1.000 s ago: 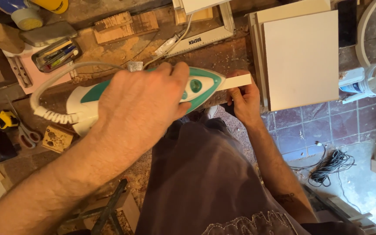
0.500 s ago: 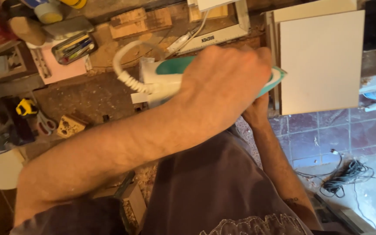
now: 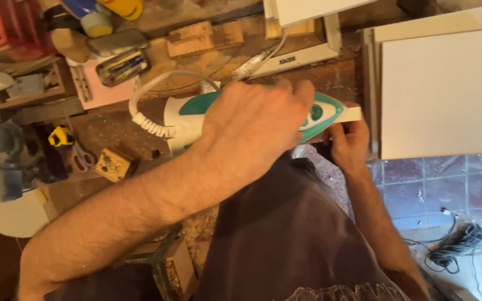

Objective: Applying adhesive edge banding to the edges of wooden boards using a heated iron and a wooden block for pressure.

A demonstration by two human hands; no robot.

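The left hand [image 3: 255,131] wraps its curled fingers over the green-and-white plastic clothes iron [image 3: 319,114], while the right hand [image 3: 350,146] pinches the pale narrow board [image 3: 351,113] just beyond the iron's tip.

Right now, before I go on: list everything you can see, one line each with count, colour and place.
clothes iron: 1, white and green, on the bench centre, under the left hand
white strip: 1, white, under the iron's tip, held at its end
iron cord: 1, white, looping off the iron's back
white panels: a stack, count unclear, right of the bench
wood blocks: 2, light brown, top centre
pencil tin: 1, dark, upper left
pink sheet: 1, pink, under the tin
scissors: 1, orange-handled, left
cable coil: 1, black, on the tiled floor lower right
left hand: gripping the iron's handle
right hand: fingers on the strip's end
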